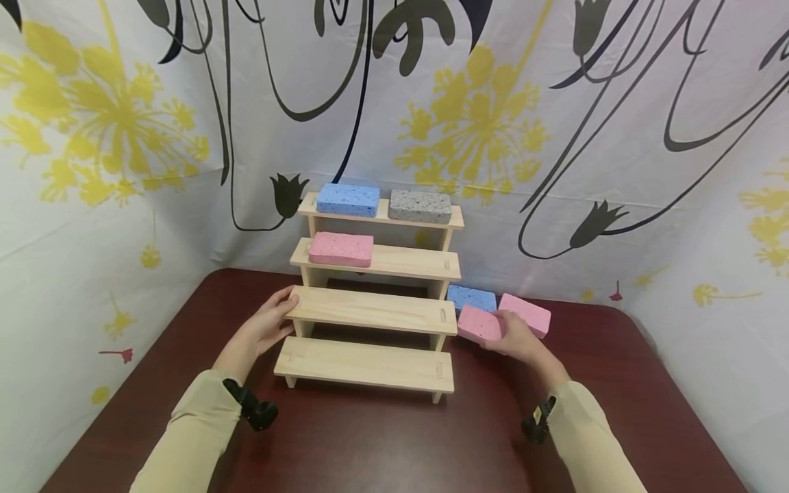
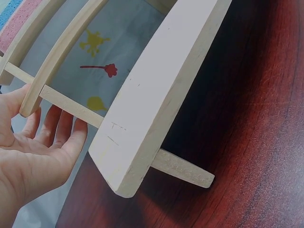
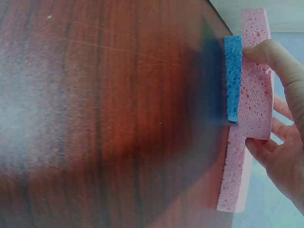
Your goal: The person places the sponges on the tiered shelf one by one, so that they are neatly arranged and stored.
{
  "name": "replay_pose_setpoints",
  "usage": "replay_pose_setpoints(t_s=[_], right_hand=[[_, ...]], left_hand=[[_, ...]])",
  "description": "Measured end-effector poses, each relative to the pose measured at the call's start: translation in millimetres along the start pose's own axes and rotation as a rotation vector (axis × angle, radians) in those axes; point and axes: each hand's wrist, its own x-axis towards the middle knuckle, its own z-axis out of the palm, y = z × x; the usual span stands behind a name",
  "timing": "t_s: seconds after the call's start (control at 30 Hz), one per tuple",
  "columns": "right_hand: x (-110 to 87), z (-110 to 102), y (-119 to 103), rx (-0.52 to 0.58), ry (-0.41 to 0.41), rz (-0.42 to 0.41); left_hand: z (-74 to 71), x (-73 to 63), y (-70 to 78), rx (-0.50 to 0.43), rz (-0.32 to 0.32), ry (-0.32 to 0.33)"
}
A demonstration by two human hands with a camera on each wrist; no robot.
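A wooden four-step shelf stands on the dark red table. At its left side my left hand grips the end of the second step from the bottom; in the left wrist view the thumb lies at the board's end, with the fingers curled behind the side support. To the shelf's right, my right hand holds a pink sponge between thumb and fingers. A blue sponge lies behind it, and a second pink sponge is just to the right, partly hidden by the hand.
On the top step sit a blue sponge and a grey sponge. Another pink sponge rests at the left of the step below. Patterned white cloth hangs behind the table and along both sides.
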Motion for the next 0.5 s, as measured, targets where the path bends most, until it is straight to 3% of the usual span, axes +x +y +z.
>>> replay_pose_setpoints(t_s=[0.5], right_hand=[[-1.3, -20.1, -13.9, 0.007, 0.13, -0.139]], left_hand=[[-1.4, -0.5, 0.2, -0.017, 0.003, -0.016]])
